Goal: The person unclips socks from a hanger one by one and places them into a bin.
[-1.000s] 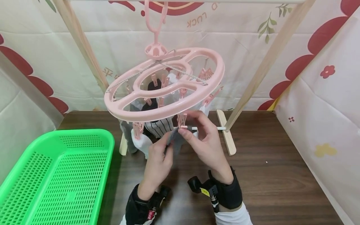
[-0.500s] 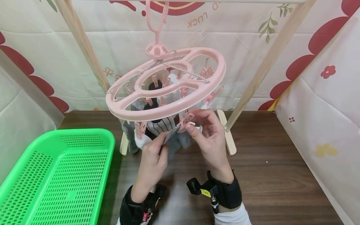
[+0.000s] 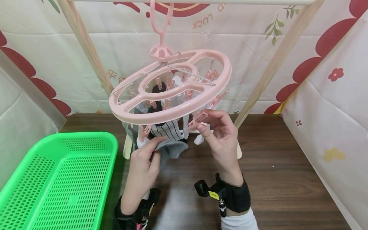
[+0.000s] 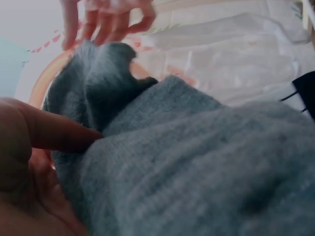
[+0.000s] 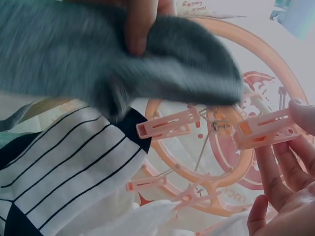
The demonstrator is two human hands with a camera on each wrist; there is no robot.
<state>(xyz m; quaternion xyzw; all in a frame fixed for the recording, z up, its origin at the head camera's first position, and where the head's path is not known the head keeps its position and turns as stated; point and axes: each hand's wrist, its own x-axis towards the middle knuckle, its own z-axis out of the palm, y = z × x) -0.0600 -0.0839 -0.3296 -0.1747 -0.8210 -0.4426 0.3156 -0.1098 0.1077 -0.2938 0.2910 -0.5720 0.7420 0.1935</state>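
A grey sock [image 3: 172,149] is pinched between the thumb and fingers of my left hand [image 3: 143,166], below the front rim of a pink round drying hanger [image 3: 161,119]. In the right wrist view the sock [image 5: 192,73] is blurred and apart from any clothespin. My right hand [image 3: 221,137] pinches a pink clothespin [image 3: 197,120] at the hanger's front right; in the right wrist view nothing sits in that clothespin [image 5: 263,130]. Behind the grey sock hangs a white sock with black stripes [image 3: 168,130], its dark end in another clothespin [image 5: 167,123].
A green plastic basket [image 3: 110,166] stands at the left on the dark wooden table [image 3: 287,185]. The hanger's hook [image 3: 161,32] hangs from a white bar [image 3: 201,2] between wooden posts [image 3: 279,60]. More socks and clothespins crowd underneath the hanger.
The grey sock has come away from the clothespin, and my left hand has drawn it down and left. My right hand still pinches the clothespin, shifted slightly right.
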